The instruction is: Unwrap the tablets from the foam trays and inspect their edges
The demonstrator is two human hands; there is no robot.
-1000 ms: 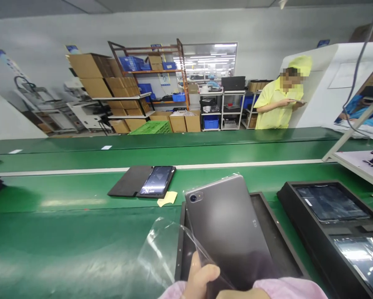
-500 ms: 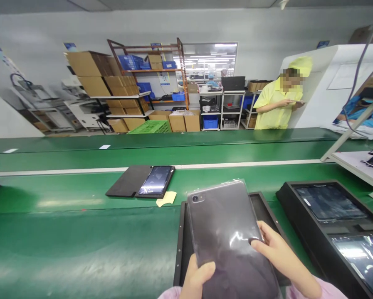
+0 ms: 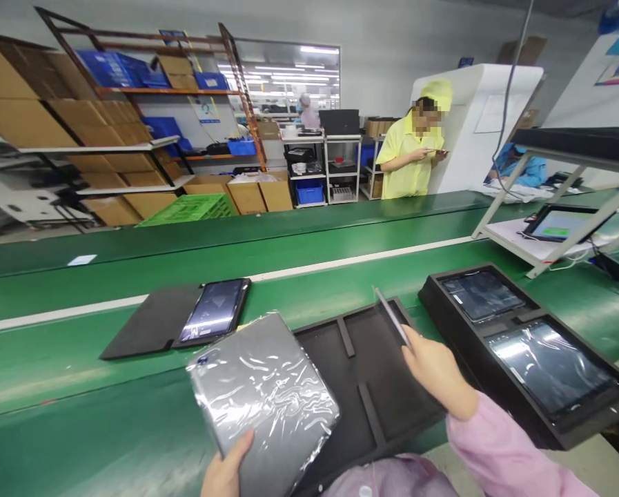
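"Tablet point(image 3: 270, 386) in clear film: where do you see it?"

"From my distant seat, I see it near, left of the middle, in my left hand point(image 3: 226, 466). It is tilted, partly over the left side of a black tray point(image 3: 374, 338). Whether it touches the tray, I cannot tell."

"Why is it held so?"

"My left thumb lies on its near part; the other fingers are hidden. I suppose they support from below, so the wide back is free. My right hand point(image 3: 438, 369) has its fingers narrow, pinching a thin grey flat thing point(image 3: 392, 316) by the near end. I see mostly its edge, so I cannot say what it is."

"How does the tablet look?"

"Its back is up, smooth and grey, with a camera lens point(image 3: 202, 360) at the left corner. The film is wrinkled and shows many white reflections."

"And around it?"

"At right, a black holder point(image 3: 477, 355) carries two tablets, screens up, in separate recesses, probably so they do not rub. Farther left, an open black case point(image 3: 151, 321) lies on the green bench point(image 3: 107, 407)."
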